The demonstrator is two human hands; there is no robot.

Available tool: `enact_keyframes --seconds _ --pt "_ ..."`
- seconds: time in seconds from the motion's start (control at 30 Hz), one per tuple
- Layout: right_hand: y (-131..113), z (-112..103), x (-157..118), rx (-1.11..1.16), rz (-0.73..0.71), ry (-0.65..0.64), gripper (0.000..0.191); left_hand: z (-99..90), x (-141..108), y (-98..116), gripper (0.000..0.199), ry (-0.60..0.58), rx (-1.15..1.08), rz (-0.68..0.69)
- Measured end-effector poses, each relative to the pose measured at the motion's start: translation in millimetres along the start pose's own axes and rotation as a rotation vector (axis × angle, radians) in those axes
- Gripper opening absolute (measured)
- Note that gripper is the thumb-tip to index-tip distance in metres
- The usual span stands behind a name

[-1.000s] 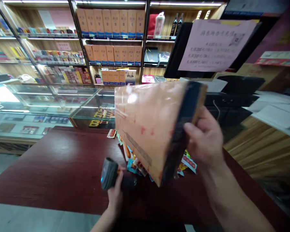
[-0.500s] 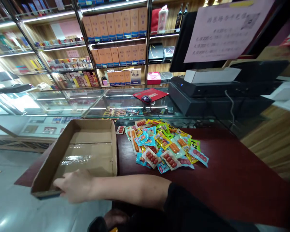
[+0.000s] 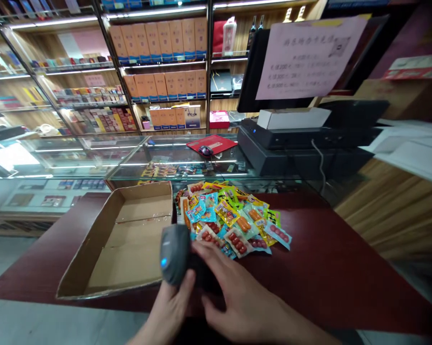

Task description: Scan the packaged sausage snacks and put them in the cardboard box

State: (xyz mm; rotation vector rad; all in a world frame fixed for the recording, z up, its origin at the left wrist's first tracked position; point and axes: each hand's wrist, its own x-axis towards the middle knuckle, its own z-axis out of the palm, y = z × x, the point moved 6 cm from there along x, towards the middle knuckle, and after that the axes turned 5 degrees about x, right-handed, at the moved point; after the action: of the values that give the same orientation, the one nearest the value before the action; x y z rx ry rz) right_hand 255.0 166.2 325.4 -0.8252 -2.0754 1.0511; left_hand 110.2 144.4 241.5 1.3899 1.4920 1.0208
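Observation:
A grey barcode scanner (image 3: 174, 254) with a lit blue light is held up over the near edge of the counter. My left hand (image 3: 170, 304) is closed on it from below, with the thumb along its side. From the right my right hand (image 3: 237, 290) reaches round its dark rear part, thumb and fingers apart; whether it bears on the scanner is hard to tell. Behind lies a heap of small packaged sausages and snacks (image 3: 227, 213) in colourful wrappers. To the left, a shallow cardboard box (image 3: 129, 249) shows a bare bottom.
The dark red counter (image 3: 309, 278) carries box and heap. Farther back are a glass display case (image 3: 129, 160), a red mouse pad (image 3: 221, 141) with a mouse (image 3: 205, 150), and a monitor (image 3: 250, 72) with a paper sign. Stocked shelves (image 3: 158, 67) line the wall.
My right hand has let go of the cardboard box and come over to the scanner. The box sits farther onto the counter. My left hand has raised the scanner from below the counter edge.

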Motion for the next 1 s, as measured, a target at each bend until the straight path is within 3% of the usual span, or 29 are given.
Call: enact_keyframes --seconds 0.07,0.13,0.23,0.27,0.3,0.4,0.47,0.57,0.67,0.83,1.0 --pt "23.3 -18.5 -9.4 -0.061 0.056 0.173 0.071 37.4 19.5 35.7 0.054 -0.259 0.038 0.089" --pt "56.1 -36.8 -10.4 -0.036 0.123 0.284 0.050 62.5 44.4 70.2 0.054 -0.451 0.142 0.249" --pt "109.6 -79.6 -10.0 0.089 0.334 0.467 0.023 73.3 99.8 89.3 0.048 -0.714 0.486 0.351" --pt "123.5 -91.4 -9.0 0.177 0.410 0.439 0.024 67.6 124.4 86.0 0.043 -0.739 0.624 0.324" --pt "132.2 -104.8 -8.7 0.251 0.452 0.423 0.026 56.7 151.8 79.6 0.042 -0.694 0.786 0.275" --pt "135.2 -154.5 -18.8 0.300 0.441 0.533 0.025 6.8 226.3 61.7 0.042 -0.199 1.172 0.150" --pt "131.1 -179.0 -35.8 0.309 0.433 0.602 0.026 -18.3 252.1 45.0 0.050 0.055 1.348 0.069" --pt "125.5 -197.7 -71.2 0.191 0.424 0.723 0.024 -30.2 267.4 9.0 0.052 0.001 1.382 -0.041" --pt "127.2 -192.4 -100.4 0.109 0.436 0.793 0.021 -27.6 267.1 -7.3 0.047 -0.114 1.355 0.054" --pt "133.8 -163.6 -112.3 0.117 0.450 0.754 0.023 -17.9 250.5 -6.9 0.046 -0.181 1.292 0.216" --pt "133.3 -145.5 -98.4 0.154 0.462 0.676 0.027 -12.3 243.2 -3.1 0.042 -0.177 1.246 0.245"
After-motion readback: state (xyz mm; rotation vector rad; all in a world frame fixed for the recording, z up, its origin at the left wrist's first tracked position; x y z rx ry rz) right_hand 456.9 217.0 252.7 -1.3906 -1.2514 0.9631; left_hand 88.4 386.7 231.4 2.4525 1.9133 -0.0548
